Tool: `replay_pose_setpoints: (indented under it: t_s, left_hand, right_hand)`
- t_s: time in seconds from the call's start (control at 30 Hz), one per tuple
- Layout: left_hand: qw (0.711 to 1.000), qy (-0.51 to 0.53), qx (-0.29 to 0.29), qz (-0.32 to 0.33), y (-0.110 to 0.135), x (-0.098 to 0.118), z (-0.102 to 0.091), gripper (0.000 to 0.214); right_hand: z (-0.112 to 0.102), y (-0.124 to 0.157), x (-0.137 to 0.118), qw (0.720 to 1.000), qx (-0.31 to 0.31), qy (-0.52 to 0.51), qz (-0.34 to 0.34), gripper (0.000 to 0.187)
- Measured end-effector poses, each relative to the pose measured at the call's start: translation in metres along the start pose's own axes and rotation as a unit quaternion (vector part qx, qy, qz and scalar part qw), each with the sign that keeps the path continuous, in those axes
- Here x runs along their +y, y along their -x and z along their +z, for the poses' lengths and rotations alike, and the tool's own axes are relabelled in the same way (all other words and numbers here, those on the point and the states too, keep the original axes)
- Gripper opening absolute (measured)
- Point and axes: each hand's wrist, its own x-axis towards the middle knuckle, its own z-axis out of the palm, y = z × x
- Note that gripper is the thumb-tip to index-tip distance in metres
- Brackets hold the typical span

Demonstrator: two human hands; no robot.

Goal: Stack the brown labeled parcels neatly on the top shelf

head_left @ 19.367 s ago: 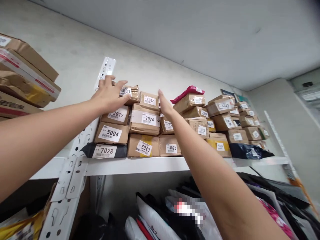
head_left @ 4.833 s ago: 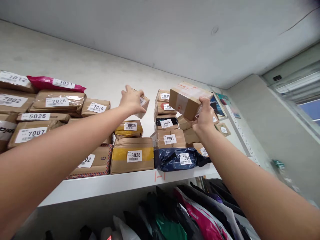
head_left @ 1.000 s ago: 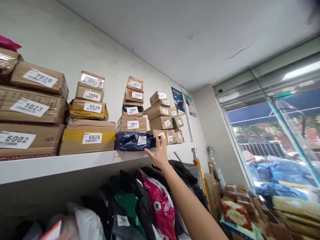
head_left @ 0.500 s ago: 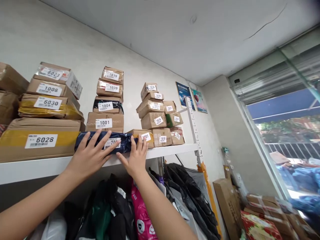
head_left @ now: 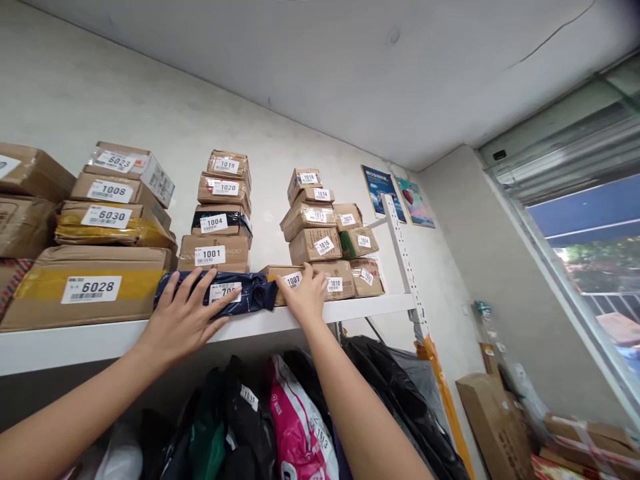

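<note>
My left hand [head_left: 183, 310] lies spread over the front of a flat parcel in dark blue plastic [head_left: 255, 291], partly covering its number label. This parcel rests on the white shelf, below the box marked 1001 [head_left: 235, 256]. My right hand [head_left: 306, 297] touches the front of a small cardboard box marked 1007 [head_left: 271, 273], just right of the blue parcel. Its thumb is apart from the fingers, which bend near the box's right upper edge. Beside that hand stands the box marked 1010 [head_left: 344, 273].
Labelled boxes are stacked along the white shelf [head_left: 370, 305], with a large box marked 6028 [head_left: 40, 293] at left. Underneath hang or lie bagged parcels, including a pink one [head_left: 295, 407]. A perforated upright [head_left: 400, 247] stands at the shelf's right end; cartons [head_left: 493, 427] lean beyond it.
My right hand has moved right, from the blue parcel's end onto the box marked 1007. My left hand stays on the blue parcel. The view has shifted slightly.
</note>
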Motion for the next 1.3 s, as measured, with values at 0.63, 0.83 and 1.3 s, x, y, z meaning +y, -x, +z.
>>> replay_pose_setpoints:
  t_s: [0.63,0.83,1.3]
  left_hand:
    - [0.768,0.053,-0.175,-0.613,-0.140,0.001,0.015,0.131]
    - [0.806,0.027,-0.104,-0.583,-0.131,0.008,0.028,0.127]
    - [0.864,0.142,-0.140,-0.462,-0.115,0.030,-0.001,0.096]
  right_hand:
    - [0.002,0.009,-0.023,0.994,-0.055,0.003,0.093,0.091]
    - [-0.002,0.003,-0.029,0.990,-0.084,0.013,0.110,0.093]
    - [-0.018,-0.021,-0.043,0.976,-0.104,-0.006,0.194,0.098]
